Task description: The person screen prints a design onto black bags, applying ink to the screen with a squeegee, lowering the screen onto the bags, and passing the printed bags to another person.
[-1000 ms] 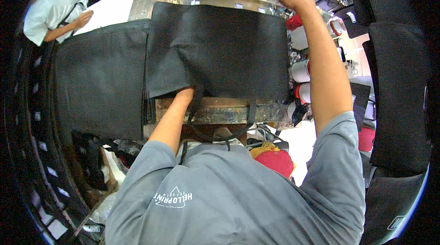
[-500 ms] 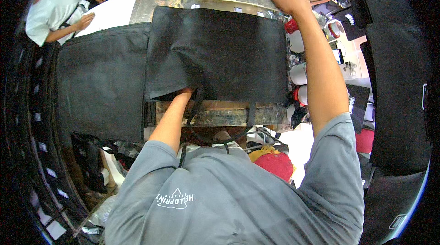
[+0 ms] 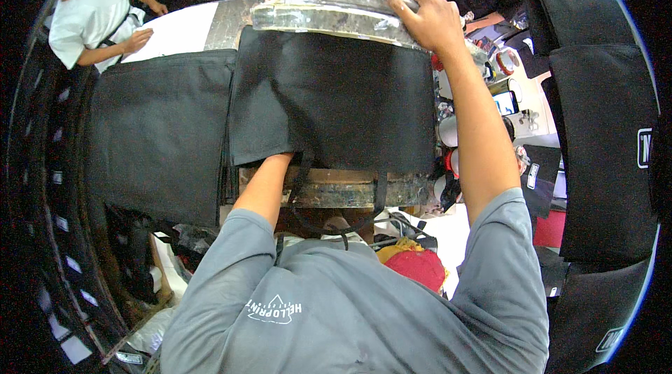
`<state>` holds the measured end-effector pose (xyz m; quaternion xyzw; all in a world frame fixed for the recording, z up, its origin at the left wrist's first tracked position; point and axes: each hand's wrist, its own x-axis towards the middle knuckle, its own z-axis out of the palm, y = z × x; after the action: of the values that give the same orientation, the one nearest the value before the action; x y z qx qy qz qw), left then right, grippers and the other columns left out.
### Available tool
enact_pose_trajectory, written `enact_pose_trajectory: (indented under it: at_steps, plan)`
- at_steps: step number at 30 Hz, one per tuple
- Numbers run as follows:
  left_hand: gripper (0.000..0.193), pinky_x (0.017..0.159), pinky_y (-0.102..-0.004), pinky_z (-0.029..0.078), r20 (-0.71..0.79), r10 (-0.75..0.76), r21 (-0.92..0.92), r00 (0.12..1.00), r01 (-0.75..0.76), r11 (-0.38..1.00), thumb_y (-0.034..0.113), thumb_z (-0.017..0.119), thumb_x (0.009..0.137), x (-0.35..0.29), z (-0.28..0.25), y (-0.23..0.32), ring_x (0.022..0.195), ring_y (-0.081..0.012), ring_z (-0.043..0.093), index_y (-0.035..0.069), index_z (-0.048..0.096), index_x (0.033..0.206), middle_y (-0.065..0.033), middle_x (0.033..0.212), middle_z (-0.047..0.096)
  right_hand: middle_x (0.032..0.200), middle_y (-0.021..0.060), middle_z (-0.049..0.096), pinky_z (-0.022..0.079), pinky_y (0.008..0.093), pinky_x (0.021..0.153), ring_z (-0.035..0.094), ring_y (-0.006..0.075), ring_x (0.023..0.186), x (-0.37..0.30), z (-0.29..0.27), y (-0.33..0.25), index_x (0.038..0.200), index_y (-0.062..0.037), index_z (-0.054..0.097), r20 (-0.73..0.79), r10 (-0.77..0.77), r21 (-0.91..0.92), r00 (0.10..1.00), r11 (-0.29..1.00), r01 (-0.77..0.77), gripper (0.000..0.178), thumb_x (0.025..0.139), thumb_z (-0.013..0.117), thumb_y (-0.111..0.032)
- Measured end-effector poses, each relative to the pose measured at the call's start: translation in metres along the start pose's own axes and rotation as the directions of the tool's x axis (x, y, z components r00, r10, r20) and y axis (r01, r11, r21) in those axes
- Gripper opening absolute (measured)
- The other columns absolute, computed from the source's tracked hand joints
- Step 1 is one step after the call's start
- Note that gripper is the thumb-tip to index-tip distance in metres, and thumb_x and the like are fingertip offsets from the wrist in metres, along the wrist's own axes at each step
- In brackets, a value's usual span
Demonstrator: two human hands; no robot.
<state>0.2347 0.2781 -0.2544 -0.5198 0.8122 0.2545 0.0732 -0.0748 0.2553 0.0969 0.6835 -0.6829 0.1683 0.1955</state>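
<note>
A black fabric tote bag (image 3: pixel 357 97) lies over a worn board (image 3: pixel 336 192), its handles hanging over the near edge toward me. My left forearm (image 3: pixel 262 185) enters the bag's near opening, and the fabric covers the hand, so its fingers are hidden. At the far right corner, my right hand (image 3: pixel 434 20) grips the rim of a worn, tape-covered frame (image 3: pixel 336 18), thumb on the near side. That frame stands along the far edge of the bag. To the left, a second black bag (image 3: pixel 161 136) lies flat beside the first.
Jars and a phone (image 3: pixel 505 102) crowd a side table on the right. A co-worker (image 3: pixel 91 31) stands at far left by a white sheet (image 3: pixel 175 31). Black bags (image 3: pixel 602 150) hang or lie along the right side. Red cloth (image 3: pixel 416 272) shows below the board.
The frame's rim and my right hand have come lower and nearer the bag. The bag's near left corner lies flatter, with less of its opening showing. My left hand stays inside.
</note>
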Motion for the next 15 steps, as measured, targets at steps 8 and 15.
enact_pose_trajectory:
  at_steps: [8,15]
  plan:
    - [0.033,0.091,-0.0483,0.054,-0.041,0.616,0.745,0.787,-0.386,0.544,0.025,0.045,0.101,-0.064,0.063,-0.079,0.107,-0.0420,0.066,0.009,0.069,0.117,-0.0205,0.120,0.069,0.108,0.0236,0.073,0.051,0.0525,0.093,0.069,0.0401,0.106,0.016,0.001,0.002,0.106,-0.0037,0.074,0.048,-0.011,-0.001,0.999,1.000,0.011,0.076,0.095,0.045,-0.073]
    - [0.019,0.096,-0.0430,0.050,0.086,0.558,-0.464,0.825,-0.462,0.756,0.012,0.058,0.092,-0.194,-0.034,-0.008,0.112,-0.0337,0.060,0.010,0.070,0.106,-0.0107,0.110,0.065,0.113,0.0271,0.071,0.048,0.0532,0.098,0.066,0.0434,0.112,0.032,-0.030,-0.015,0.107,0.0006,0.074,0.191,0.138,0.093,0.972,0.983,-0.158,0.081,0.094,0.046,-0.074]
